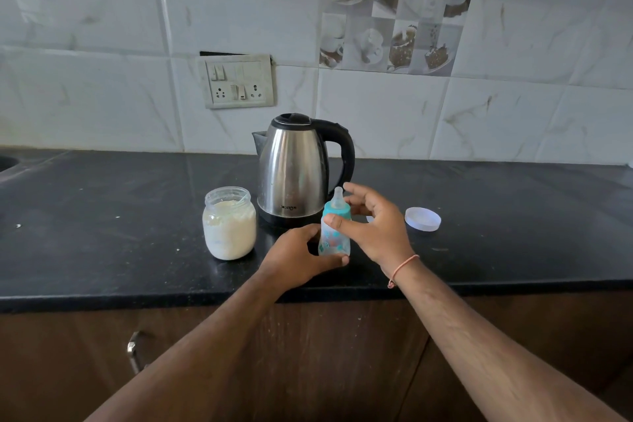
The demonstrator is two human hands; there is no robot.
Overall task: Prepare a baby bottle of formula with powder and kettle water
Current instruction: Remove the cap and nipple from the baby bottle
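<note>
A small clear baby bottle (334, 239) with a teal collar and a clear teat stands on the black counter (102, 233) in front of the steel kettle (295, 168). My left hand (298, 259) wraps its lower body from the left. Beside the collar is my right hand (371, 226): its fingers are spread and its thumb touches the bottle's shoulder. An open glass jar of white powder (228, 224), with a spoon handle showing inside, stands to the left of the kettle.
A white jar lid (422, 219) lies on the counter to the right of my right hand. A switch and socket plate (238, 81) sits on the tiled wall behind. Wooden cabinet doors with a metal handle (134, 351) are below the counter edge.
</note>
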